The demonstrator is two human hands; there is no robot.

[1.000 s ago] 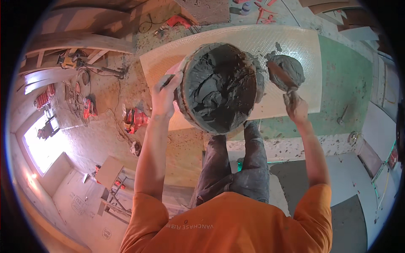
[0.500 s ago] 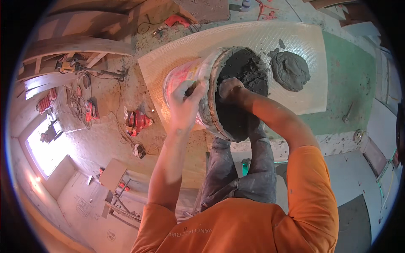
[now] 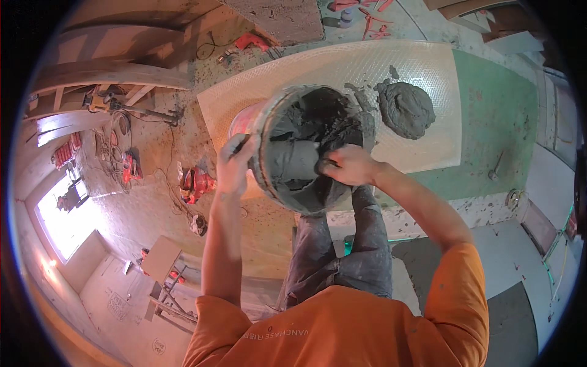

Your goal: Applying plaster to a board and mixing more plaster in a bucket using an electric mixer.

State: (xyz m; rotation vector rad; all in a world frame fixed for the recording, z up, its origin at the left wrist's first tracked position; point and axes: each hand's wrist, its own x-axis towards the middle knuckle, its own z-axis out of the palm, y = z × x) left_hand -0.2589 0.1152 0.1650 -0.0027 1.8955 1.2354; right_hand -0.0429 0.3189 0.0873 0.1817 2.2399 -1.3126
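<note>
A bucket point(image 3: 266, 186) of dark grey mortar is held tilted above my legs, its mouth facing up at me. My left hand point(image 3: 235, 156) grips its left rim, fingers curled over the edge. My right hand point(image 3: 347, 164) is at the bucket's right part, closed on the handle of a trowel point(image 3: 293, 160), whose grey-coated blade lies inside against the mortar. A heaped pile of mortar point(image 3: 405, 107) sits to the right on a pale, textured sheet point(image 3: 293, 61), with smaller smears beside it.
A red power tool point(image 3: 247, 43), a bottle point(image 3: 345, 18) and red pliers-like items lie beyond the sheet. At left are a yellow tool point(image 3: 101, 99), tangled cords, a red bag point(image 3: 194, 183) and a small stand point(image 3: 162, 260). A green board point(image 3: 495, 122) lies at right.
My right hand with the trowel moved from over the pile into the bucket, then back toward its right rim. The bucket tipped sideways, then came partly back and sits slightly lower in view.
</note>
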